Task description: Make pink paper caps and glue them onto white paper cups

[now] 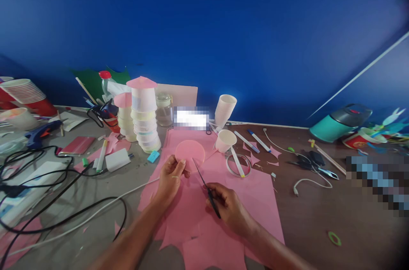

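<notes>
My left hand [171, 175] pinches the lower left edge of a round pink paper disc [191, 150], thumb on top. In my right hand [226, 204] is a pair of scissors [210, 196] with black handles, its blades pointing up and left. The blade tips lie at the middle of the disc; I cannot tell whether they are cutting into it. Beneath both hands spread large pink paper sheets [255, 206] with ragged cut edges. Just beyond the disc, to the right, a white paper cup [225, 141] stands beside a roll of tape [228, 165].
Stacked-cup towers [144, 110] with pink cone tops stand at the back left, near a glass jar [164, 110]. Black cables [60, 229] loop across the left side. Markers [246, 141], a stack of cups [225, 110] and a teal bottle [335, 124] lie right of centre.
</notes>
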`<state>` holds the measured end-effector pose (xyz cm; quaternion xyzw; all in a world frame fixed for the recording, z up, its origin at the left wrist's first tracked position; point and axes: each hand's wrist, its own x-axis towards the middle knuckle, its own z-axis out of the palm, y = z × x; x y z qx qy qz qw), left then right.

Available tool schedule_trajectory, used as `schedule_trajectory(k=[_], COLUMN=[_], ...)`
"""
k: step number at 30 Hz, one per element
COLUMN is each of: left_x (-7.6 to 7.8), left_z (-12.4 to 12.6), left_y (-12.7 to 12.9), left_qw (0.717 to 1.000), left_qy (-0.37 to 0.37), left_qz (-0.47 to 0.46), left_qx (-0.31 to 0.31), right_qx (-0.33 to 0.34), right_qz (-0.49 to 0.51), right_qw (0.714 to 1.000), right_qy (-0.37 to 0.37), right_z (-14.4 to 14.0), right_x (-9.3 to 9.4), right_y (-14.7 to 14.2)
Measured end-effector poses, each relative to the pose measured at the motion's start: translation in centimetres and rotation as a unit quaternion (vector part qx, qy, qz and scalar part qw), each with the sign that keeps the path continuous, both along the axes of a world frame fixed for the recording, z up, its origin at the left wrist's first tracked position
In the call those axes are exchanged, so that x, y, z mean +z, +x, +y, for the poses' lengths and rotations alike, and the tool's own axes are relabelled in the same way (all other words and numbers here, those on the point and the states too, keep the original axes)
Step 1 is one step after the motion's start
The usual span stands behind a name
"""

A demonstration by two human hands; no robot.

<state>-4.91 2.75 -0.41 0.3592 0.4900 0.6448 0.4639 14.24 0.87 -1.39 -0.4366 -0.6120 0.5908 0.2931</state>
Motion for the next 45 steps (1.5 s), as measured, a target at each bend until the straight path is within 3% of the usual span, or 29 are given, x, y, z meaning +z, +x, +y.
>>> schedule_trajectory(k=[23, 45], left_x=[-0.25, 0.29], left_z=[0.25, -0.17], left_y=[0.07, 0.41], left_qw=[0.998, 0.999], left_qy=[-0.019, -0.015], left_qz=[-0.056, -0.034], left_qx=[0.011, -0.018], right_qx=[0.001, -0.018], right_qz=[-0.001, 0.028], right_qw=[1.000, 0.999], right_qy=[-0.016, -0.043], right_z=[0.10, 0.12], right_x=[0.12, -0.16], right_y=[0.06, -0.10])
